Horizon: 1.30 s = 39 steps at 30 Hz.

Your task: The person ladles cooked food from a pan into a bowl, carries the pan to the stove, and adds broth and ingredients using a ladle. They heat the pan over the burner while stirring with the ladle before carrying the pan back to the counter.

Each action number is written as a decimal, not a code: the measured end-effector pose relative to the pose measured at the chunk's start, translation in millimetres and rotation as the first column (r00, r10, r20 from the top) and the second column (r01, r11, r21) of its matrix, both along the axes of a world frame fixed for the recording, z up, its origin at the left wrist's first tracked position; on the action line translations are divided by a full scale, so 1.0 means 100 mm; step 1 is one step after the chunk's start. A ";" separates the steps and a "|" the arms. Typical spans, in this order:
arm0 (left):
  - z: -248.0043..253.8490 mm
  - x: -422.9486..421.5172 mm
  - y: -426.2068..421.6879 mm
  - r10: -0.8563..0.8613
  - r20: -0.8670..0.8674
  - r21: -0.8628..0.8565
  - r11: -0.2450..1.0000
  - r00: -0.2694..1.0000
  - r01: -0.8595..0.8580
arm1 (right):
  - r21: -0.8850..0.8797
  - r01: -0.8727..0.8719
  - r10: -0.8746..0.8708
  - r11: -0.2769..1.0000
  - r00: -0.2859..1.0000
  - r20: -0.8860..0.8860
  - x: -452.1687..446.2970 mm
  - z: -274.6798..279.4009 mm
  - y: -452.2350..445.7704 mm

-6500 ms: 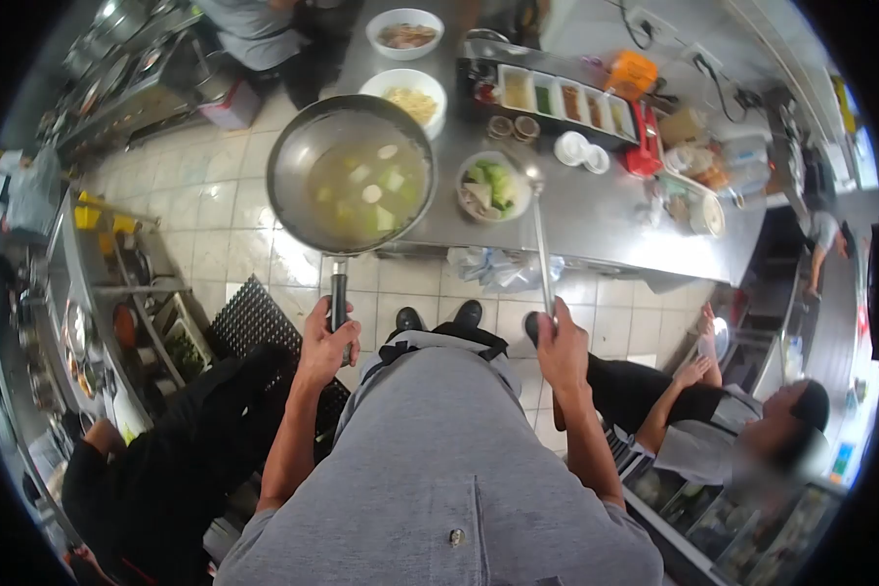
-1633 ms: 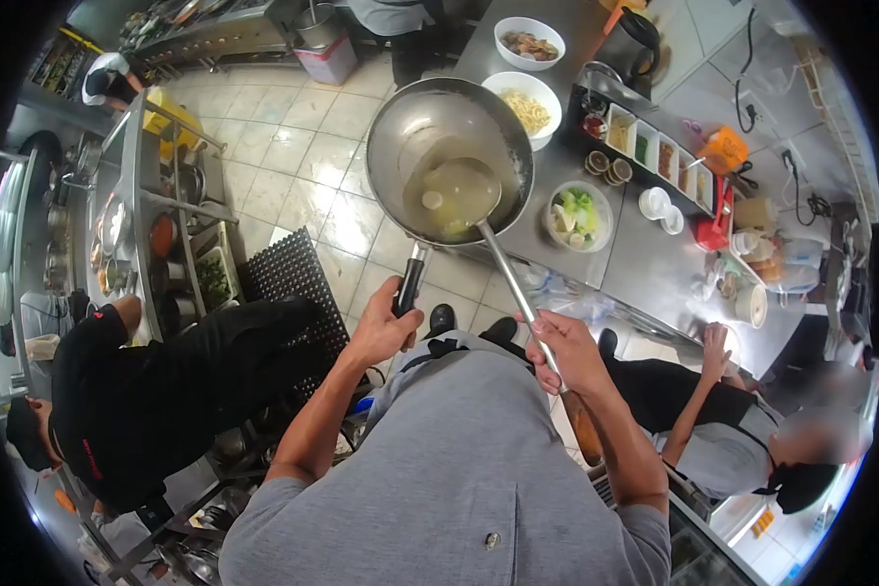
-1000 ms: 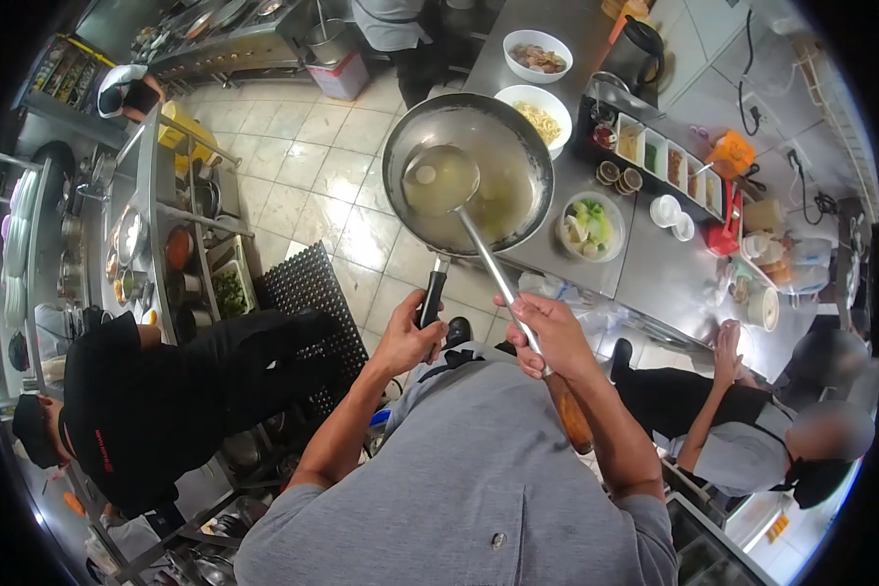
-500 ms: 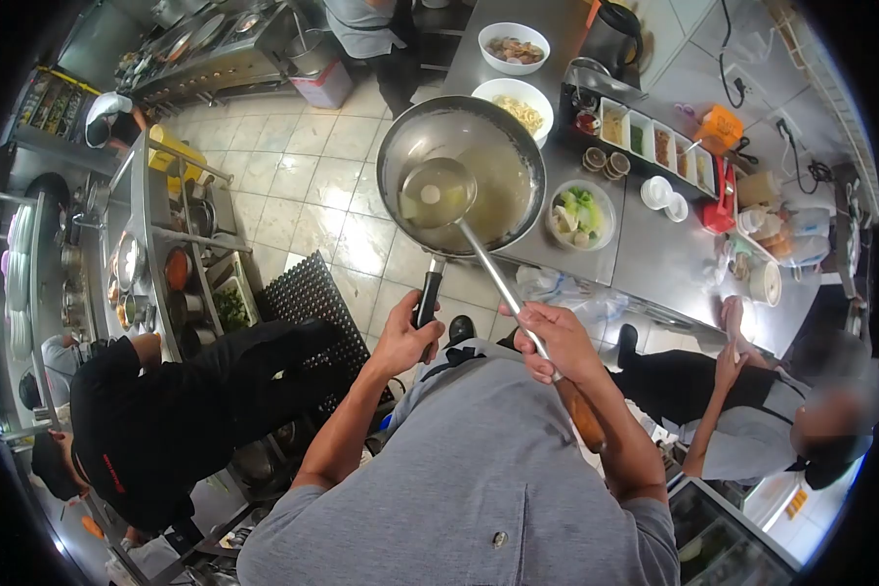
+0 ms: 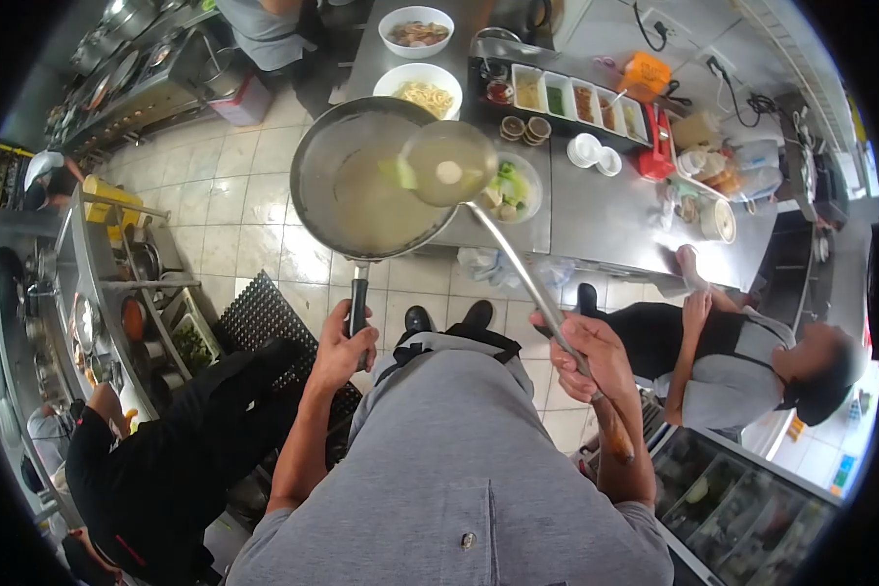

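My left hand (image 5: 344,344) is wrapped round the black handle of a wok-like pan (image 5: 313,186), held level with cloudy broth in it. My right hand (image 5: 591,354) grips the metal shaft of a long ladle (image 5: 523,269) with a wooden end. The ladle's bowl hangs over the pan's right rim, holding broth, with a piece of green leaf at its left edge. Just right of it, partly hidden, a white bowl (image 5: 534,188) of leafy greens stands on the counter. Beyond the pan is a white bowl (image 5: 389,84) of noodles, partly covered by the pan.
A third bowl (image 5: 388,29) stands farther back. Condiment containers (image 5: 583,107) and small white cups (image 5: 585,149) line the steel counter (image 5: 615,210). One co-worker (image 5: 732,361) stands at right, another in black (image 5: 156,479) at left. A perforated black mat (image 5: 269,317) lies on the tiled floor.
The ladle's bowl has moved from inside the pan to its right rim, towards the greens bowl. The view has shifted, so the counter appears farther left. Both hands keep their grips.
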<state>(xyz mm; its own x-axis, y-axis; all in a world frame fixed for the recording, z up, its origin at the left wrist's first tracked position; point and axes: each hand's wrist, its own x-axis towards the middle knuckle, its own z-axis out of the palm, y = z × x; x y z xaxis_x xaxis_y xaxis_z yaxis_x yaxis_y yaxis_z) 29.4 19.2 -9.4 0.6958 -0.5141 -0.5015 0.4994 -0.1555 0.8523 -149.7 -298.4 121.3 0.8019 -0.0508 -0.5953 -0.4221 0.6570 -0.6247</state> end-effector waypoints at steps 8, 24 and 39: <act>-0.04 0.06 0.10 0.011 0.035 0.008 1.000 0.999 -0.011 | -0.363 0.096 -0.142 0.927 0.985 -0.102 -0.15 -0.54 -0.23; -0.02 0.00 0.15 0.055 0.052 0.047 0.997 0.997 -0.057 | -0.998 0.015 -0.018 0.069 1.000 0.013 -0.21 -1.17 -0.04; 0.05 0.02 0.23 0.031 0.064 0.074 0.997 0.997 -0.036 | -0.891 -0.239 0.442 0.386 0.896 -0.049 0.75 -1.13 -0.11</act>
<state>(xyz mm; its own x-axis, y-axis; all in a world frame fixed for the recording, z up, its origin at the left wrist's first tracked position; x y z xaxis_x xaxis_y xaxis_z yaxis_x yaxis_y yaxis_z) 31.6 42.7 -4.4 0.7433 -0.4526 -0.4926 0.4512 -0.2045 0.8687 -74.6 -309.5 8.6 0.9536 -0.1475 -0.2624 -0.3009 -0.4387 -0.8468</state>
